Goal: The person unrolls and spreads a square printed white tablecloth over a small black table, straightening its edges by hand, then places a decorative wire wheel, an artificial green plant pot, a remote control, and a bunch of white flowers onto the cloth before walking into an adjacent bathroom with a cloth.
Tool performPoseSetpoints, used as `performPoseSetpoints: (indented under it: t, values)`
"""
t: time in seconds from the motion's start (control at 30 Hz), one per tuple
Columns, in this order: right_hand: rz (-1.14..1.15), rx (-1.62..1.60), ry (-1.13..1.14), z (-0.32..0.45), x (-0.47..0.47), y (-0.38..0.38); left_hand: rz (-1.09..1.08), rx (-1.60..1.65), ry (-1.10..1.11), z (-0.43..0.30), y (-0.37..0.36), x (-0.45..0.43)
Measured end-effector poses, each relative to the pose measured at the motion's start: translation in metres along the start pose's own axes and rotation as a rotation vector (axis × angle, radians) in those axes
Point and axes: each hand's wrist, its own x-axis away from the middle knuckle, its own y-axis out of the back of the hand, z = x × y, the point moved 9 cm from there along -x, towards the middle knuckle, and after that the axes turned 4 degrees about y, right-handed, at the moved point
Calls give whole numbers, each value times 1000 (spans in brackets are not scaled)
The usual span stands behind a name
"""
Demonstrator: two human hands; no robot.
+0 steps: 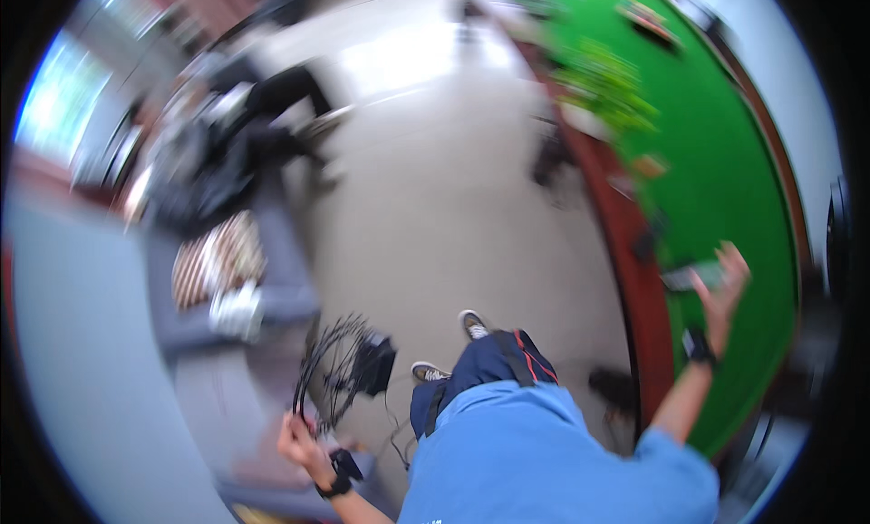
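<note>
My left hand (300, 444), low on the left, is closed on a looped bundle of black cables (340, 340). A black box-shaped object (375, 364) appears beside the loops; whether it hangs from them or rests on something, I cannot tell. Out to the right, my right hand (724, 289) is above the green tabletop (720, 163), thumb and fingers spread apart. A blurred, pale greenish-grey object (693, 277) lies between or just beyond those fingers. Blur hides whether the hand grips it. Each wrist wears a black strap with a small dark device.
On the left, a grey sofa (289, 279) holds a striped cushion (217, 259) and a crumpled white item (238, 312). Another person (204, 143) sits farther along it. A leafy green plant (605, 89) stands by the table's red-brown edge (612, 204). A thin cable (393, 422) trails near my legs.
</note>
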Motion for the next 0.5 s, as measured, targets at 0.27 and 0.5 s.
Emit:
performPoseSetpoints:
  t: [0.27, 0.5]
  values:
    - [178, -699, 270, 170, -62, -22, -366, 308, 62, 71, 151, 58]
    - [542, -1227, 340, 489, -31, -147, -761, 318, 76, 131, 284, 125]
